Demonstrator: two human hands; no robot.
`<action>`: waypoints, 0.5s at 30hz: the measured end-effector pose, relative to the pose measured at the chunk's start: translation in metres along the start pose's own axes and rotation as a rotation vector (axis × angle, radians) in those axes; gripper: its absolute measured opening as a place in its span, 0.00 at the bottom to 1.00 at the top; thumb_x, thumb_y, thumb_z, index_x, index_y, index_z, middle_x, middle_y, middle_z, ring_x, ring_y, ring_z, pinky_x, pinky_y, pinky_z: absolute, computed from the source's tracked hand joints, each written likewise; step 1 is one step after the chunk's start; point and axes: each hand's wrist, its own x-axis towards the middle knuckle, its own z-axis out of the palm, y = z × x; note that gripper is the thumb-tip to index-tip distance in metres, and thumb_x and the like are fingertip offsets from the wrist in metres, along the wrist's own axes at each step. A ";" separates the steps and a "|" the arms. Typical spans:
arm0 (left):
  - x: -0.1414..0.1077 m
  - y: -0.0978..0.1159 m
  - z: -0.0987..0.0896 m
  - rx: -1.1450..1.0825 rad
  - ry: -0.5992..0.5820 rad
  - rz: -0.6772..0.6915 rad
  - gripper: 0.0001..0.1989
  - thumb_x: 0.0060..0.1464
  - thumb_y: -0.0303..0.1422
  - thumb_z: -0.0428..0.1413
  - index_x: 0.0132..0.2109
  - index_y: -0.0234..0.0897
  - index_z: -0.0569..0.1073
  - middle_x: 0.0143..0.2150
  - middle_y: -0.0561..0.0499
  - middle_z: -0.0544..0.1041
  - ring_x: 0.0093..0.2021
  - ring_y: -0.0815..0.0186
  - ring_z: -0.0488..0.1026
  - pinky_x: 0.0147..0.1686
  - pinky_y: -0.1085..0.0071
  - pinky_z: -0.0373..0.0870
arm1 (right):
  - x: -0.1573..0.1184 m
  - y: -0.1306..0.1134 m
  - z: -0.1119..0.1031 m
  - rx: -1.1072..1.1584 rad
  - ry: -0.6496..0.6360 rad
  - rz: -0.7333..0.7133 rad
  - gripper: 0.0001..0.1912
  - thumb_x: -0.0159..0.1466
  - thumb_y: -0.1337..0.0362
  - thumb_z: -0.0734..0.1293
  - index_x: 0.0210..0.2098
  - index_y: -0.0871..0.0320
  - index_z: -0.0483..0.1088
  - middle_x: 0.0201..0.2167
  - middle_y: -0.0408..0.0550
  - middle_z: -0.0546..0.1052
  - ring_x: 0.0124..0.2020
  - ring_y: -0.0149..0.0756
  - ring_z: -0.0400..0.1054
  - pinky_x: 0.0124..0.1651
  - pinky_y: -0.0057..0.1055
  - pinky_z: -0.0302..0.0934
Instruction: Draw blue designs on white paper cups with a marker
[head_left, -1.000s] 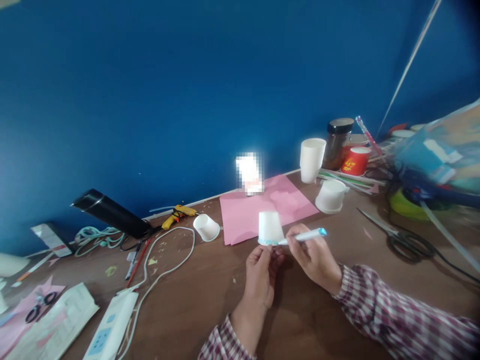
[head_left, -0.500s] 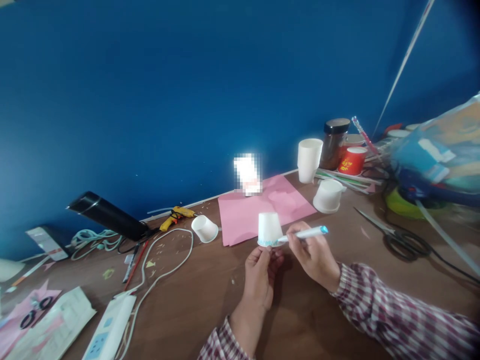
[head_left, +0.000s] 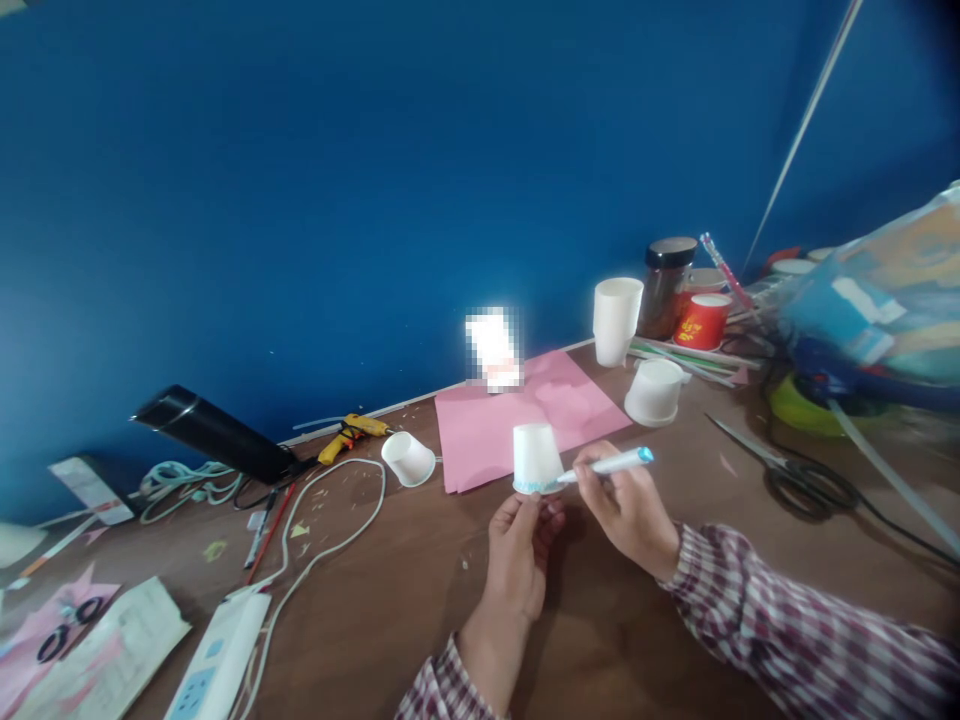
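A white paper cup, upside down, is pinched at its rim by my left hand. Blue marks run in a band along the cup's lower edge. My right hand grips a white marker with a light blue end, its tip at the right side of that band. Pink paper lies just behind the cup. Off to the left, another paper cup lies tilted on the table. Behind my right hand sits an upturned paper cup with a small handle-like tab.
Scissors lie at the right, near a bulging plastic bag. Stacked cups, a dark jar and a red cup stand behind. Leftward are a glue gun, a black cylinder and a power strip.
Almost nothing differs. The view has shifted very slightly, and both hands keep their hold on the cup and the marker, whose tip stays at the blue band.
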 end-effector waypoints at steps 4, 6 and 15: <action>0.001 0.000 0.000 -0.011 0.002 0.005 0.10 0.46 0.34 0.65 0.30 0.32 0.75 0.29 0.51 0.76 0.30 0.72 0.73 0.34 0.76 0.73 | 0.001 0.001 0.000 -0.002 -0.028 0.001 0.08 0.68 0.64 0.58 0.32 0.56 0.63 0.24 0.43 0.70 0.25 0.33 0.65 0.31 0.28 0.58; 0.001 0.000 0.000 -0.021 0.011 0.003 0.10 0.45 0.33 0.66 0.29 0.32 0.74 0.28 0.51 0.76 0.30 0.72 0.73 0.34 0.76 0.73 | 0.001 0.001 0.000 -0.004 -0.052 0.001 0.09 0.68 0.64 0.58 0.31 0.56 0.63 0.23 0.42 0.69 0.24 0.32 0.64 0.30 0.28 0.57; 0.000 0.001 -0.001 -0.017 0.010 -0.004 0.10 0.45 0.33 0.65 0.29 0.31 0.73 0.27 0.51 0.76 0.29 0.72 0.73 0.33 0.76 0.73 | 0.000 0.002 0.000 -0.026 0.006 -0.008 0.09 0.68 0.63 0.58 0.32 0.57 0.63 0.24 0.43 0.70 0.24 0.33 0.65 0.30 0.28 0.58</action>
